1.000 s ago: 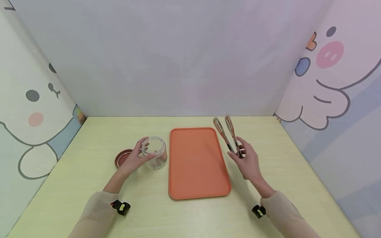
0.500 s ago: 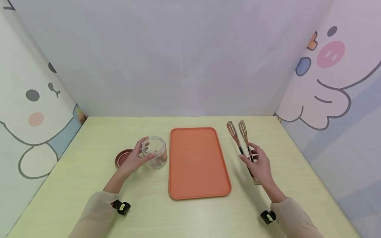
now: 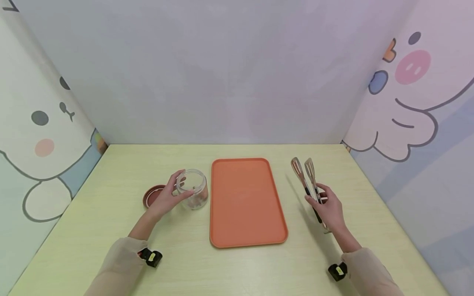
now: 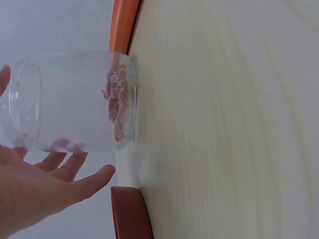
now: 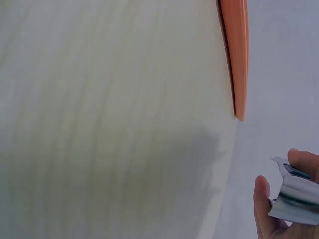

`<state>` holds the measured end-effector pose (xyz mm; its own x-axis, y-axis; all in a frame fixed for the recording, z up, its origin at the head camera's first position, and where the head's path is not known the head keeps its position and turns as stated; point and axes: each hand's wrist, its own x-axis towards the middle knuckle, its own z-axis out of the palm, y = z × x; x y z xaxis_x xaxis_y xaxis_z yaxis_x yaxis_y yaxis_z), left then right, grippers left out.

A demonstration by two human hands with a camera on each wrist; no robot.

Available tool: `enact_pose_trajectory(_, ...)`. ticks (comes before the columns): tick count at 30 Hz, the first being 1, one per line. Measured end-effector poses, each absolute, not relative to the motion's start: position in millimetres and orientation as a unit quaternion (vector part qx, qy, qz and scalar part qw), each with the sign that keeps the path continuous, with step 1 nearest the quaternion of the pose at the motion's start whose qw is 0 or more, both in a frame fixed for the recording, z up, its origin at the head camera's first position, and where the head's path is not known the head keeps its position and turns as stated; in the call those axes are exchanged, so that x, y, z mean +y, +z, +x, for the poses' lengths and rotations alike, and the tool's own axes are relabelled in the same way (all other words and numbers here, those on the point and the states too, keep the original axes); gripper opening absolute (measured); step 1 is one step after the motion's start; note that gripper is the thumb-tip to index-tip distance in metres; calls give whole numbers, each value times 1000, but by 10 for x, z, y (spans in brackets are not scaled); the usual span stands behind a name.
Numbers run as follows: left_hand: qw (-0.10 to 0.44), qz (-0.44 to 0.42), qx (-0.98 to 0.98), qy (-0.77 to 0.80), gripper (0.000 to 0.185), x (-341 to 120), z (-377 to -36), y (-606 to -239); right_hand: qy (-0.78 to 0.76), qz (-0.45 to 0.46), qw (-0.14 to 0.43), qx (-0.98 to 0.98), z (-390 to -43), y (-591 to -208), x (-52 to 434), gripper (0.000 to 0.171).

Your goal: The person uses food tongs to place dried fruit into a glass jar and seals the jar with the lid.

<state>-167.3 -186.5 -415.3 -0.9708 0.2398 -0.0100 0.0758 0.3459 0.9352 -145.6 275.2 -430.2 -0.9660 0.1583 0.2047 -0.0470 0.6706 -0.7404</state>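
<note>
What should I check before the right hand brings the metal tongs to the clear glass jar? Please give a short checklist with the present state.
1. Right hand grips the metal tongs with black handles: ok.
2. Tong tips are apart and hold nothing: ok.
3. Left hand holds the clear glass jar steady on the pale wooden table: ok.
4. Jar mouth is uncovered; the dark red round lid lies on the table to its left: ok.
5. Jar has reddish-brown pieces at the bottom: ok; what they are: cannot tell.
6. Orange rectangular plastic tray between jar and tongs has nothing on it: ok.
</note>
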Motion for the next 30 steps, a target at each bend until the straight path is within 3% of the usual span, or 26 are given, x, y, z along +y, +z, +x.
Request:
enact_pose_trajectory(14, 68, 94, 820, 560, 76, -1885, -1695, -4212, 392, -53, 48, -917, -1454, -4372, 2852, 60)
enact_pose_trajectory(30, 76, 91, 812, 571, 72, -1796, -1576, -3959, 371, -42, 18, -928, -1494, -4419, 2870, 61)
